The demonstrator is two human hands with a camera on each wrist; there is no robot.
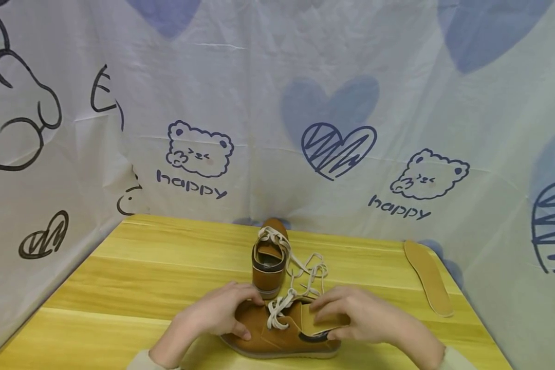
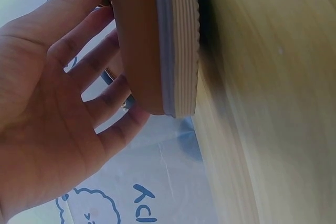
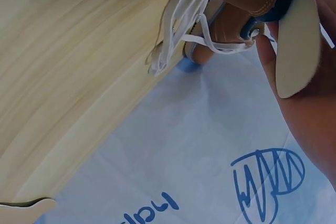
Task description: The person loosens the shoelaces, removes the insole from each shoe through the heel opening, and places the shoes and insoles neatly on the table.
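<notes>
A brown lace-up shoe (image 1: 282, 341) lies sideways before me on the table, toe to the left, with a ribbed pale sole. My left hand (image 1: 222, 311) grips it around the toe, thumb on the near side and fingers on the far side. At the heel opening, my right hand (image 1: 363, 313) holds a tan insole (image 1: 312, 321) between thumb and fingers. The front of that insole is inside the shoe and hidden; in the right wrist view its rounded heel end (image 3: 298, 51) sticks out past the collar. White laces (image 1: 277, 311) hang loosely over the shoe's tongue.
Behind stands a matching brown shoe (image 1: 265, 280), toe away from me, its white laces (image 1: 312, 270) trailing right. A second tan insole (image 1: 427, 277) lies near the right edge of the yellow wooden table (image 1: 166, 262). A printed white cloth (image 1: 268, 169) hangs around the table.
</notes>
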